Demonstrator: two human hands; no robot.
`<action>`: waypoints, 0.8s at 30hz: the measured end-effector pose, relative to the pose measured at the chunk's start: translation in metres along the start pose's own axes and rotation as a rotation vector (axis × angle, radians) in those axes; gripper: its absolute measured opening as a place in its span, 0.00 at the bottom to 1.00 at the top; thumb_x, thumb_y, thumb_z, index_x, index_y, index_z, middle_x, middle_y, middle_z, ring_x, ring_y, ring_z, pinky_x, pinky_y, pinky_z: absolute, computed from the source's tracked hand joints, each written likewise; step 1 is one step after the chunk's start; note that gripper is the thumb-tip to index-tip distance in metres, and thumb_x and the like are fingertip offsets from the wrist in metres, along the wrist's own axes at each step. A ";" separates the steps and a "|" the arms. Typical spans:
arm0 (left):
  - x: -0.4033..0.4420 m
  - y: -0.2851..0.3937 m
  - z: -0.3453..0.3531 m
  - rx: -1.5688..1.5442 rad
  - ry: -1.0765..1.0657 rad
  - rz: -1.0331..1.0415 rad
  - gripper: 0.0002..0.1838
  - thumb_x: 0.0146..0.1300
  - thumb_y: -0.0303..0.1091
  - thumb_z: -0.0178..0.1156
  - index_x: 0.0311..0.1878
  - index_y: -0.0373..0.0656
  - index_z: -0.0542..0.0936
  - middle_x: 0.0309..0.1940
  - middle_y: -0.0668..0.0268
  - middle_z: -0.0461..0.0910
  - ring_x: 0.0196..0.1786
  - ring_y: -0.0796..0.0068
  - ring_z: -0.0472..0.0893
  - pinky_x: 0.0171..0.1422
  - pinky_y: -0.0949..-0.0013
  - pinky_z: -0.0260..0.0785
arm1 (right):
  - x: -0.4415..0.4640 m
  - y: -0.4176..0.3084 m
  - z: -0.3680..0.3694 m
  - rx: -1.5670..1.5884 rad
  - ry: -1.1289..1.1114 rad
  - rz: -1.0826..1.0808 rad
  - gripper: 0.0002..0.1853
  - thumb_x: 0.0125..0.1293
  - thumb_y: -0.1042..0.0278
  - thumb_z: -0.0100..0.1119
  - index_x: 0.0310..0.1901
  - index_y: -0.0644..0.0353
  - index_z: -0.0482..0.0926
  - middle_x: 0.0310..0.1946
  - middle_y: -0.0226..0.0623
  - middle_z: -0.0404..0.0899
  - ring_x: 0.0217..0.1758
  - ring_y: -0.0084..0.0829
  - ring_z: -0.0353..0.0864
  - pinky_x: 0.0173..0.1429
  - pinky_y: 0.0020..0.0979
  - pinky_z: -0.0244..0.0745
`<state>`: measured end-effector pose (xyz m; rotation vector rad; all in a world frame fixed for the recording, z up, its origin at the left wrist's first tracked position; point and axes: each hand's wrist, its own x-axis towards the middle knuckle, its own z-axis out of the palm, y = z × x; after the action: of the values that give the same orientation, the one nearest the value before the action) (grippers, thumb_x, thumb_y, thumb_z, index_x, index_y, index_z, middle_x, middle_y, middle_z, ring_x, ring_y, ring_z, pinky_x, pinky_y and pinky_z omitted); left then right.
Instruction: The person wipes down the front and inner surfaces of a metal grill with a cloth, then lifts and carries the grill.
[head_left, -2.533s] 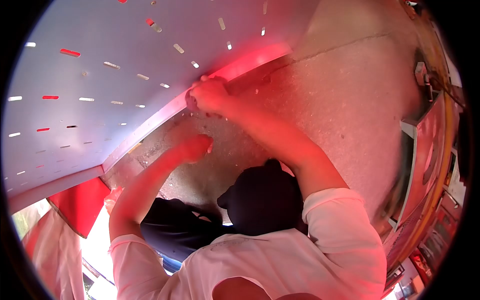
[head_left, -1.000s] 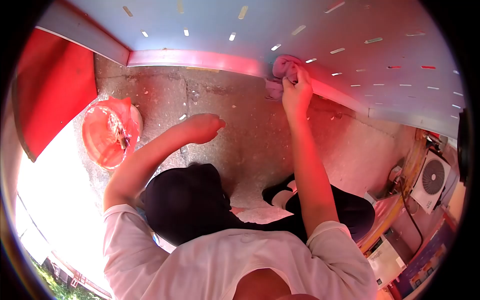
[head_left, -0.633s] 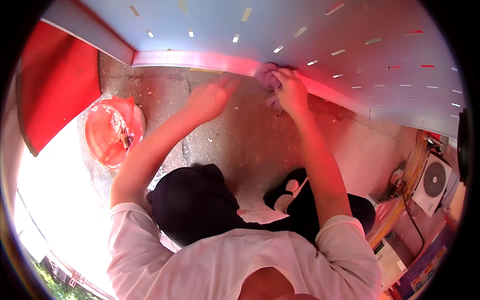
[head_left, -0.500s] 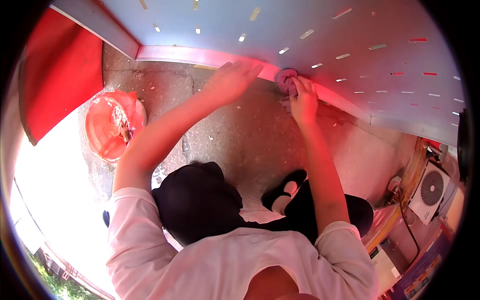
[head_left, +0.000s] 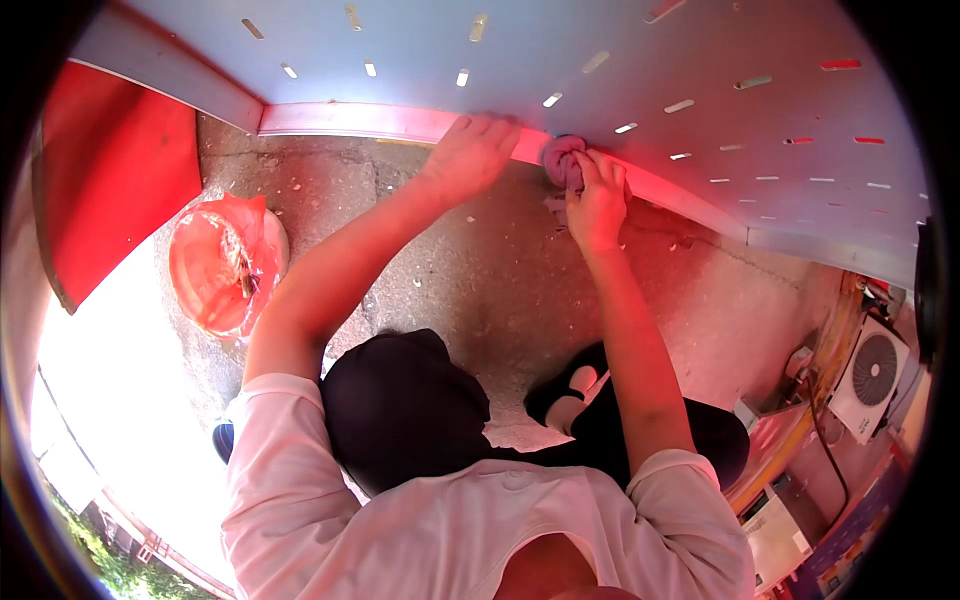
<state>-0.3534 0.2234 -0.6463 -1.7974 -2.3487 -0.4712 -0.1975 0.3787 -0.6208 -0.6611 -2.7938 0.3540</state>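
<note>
Panel [head_left: 410, 100]: looks like painted metal, smooth, satin, slots punched through. Lip [head_left: 340, 118]: same metal look, shinier, catches light. Rag [head_left: 562, 165]: soft cloth, matt, bunched. Floor [head_left: 480, 270]: concrete-like, rough, gritty, cracked. Liner [head_left: 205, 262]: thin plastic, glossy, crinkled. Red sheet [head_left: 120, 170]: smooth, low sheen, material unclear. Shirt [head_left: 430, 540]: matt knit-like cloth, creased. Trousers [head_left: 400, 410]: dark matt cloth. Fan unit [head_left: 856, 404]: smooth pale casing, plastic or painted metal, can't tell.

Cloth [head_left: 564, 165] was purple; panel [head_left: 400, 35], blue-grey w/ pale & red dashes. Bag [head_left: 200, 265] was orange-red; shirt [head_left: 420, 540], whitish; trousers [head_left: 400, 410], blk.
</note>
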 end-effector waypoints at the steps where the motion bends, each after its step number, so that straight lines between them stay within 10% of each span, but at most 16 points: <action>1: 0.000 -0.001 0.001 -0.015 0.006 -0.006 0.25 0.56 0.29 0.50 0.60 0.40 0.70 0.47 0.62 0.75 0.50 0.64 0.73 0.56 0.63 0.65 | 0.001 0.000 0.000 0.004 -0.002 -0.002 0.25 0.42 0.77 0.67 0.48 0.56 0.79 0.52 0.29 0.75 0.55 0.39 0.70 0.56 0.38 0.70; 16: -0.079 0.070 -0.007 -0.418 -0.378 0.153 0.07 0.55 0.30 0.50 0.36 0.40 0.73 0.35 0.59 0.75 0.38 0.59 0.79 0.38 0.59 0.73 | 0.036 -0.076 0.025 -0.050 -0.132 0.099 0.14 0.49 0.71 0.61 0.40 0.59 0.79 0.46 0.35 0.75 0.50 0.40 0.72 0.50 0.40 0.74; 24: -0.115 0.092 -0.001 -0.546 -0.626 0.268 0.07 0.56 0.31 0.50 0.36 0.39 0.73 0.35 0.57 0.77 0.38 0.55 0.81 0.38 0.56 0.75 | 0.048 -0.146 0.026 0.609 -0.339 -0.231 0.18 0.49 0.76 0.59 0.46 0.60 0.79 0.47 0.36 0.79 0.55 0.41 0.74 0.56 0.37 0.70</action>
<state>-0.2336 0.1400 -0.6659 -2.8174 -2.4244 -0.6256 -0.3056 0.2693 -0.5941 -0.1429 -2.7745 1.2946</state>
